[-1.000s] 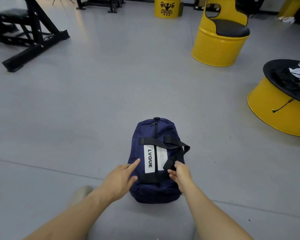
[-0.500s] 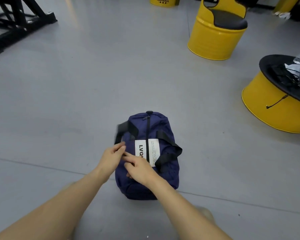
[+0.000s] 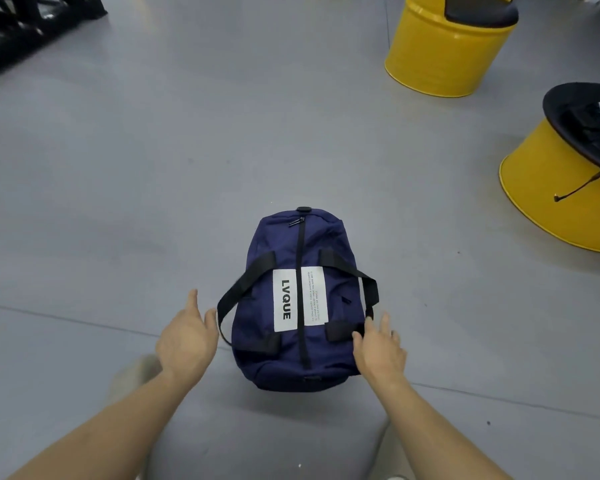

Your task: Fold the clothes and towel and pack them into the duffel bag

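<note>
Only the head camera here, so it's all from that one. The navy duffel bag [image 3: 298, 355] is sitting on the grey floor [image 3: 153, 168] right in the near middle, lying lengthwise away from the person. Its black zipper [image 3: 302, 244] is running along the top and looking closed all the way, with the pull [image 3: 297, 221] lying at the far end. A white label [image 3: 284, 299] reading LVQUE is showing on top, split by the zip. The two black carry straps are flopping outward, the left strap [image 3: 243, 285] drooping off the left side and the right strap [image 3: 361, 282] off the right. The left hand [image 3: 186, 337] is hovering just beside the left strap with fingers straight and relaxed, gripping nothing, and I can't tell if it's brushing the strap. The right hand [image 3: 378, 348] is hanging at the bag's near right side, fingers spread apart and holding nothing, fingertips [image 3: 369, 322] right by the lower end of the right strap; can't tell if they're actually making contact. Both bare forearms are coming in from the near edge. Something pale and blurry, maybe a shoe [image 3: 136, 374], is peeking out behind the left wrist. Far right, a yellow drum chair [image 3: 440, 53] with a dark seat is standing well apart from the bag. Nearer on the right, a yellow drum table [image 3: 548, 188] with a black top is carrying some dark stuff I can't make out, and a thin black cable [image 3: 579, 187] is dangling down its side. Far left, black gym equipment [image 3: 25, 26] is poking into the corner.
</note>
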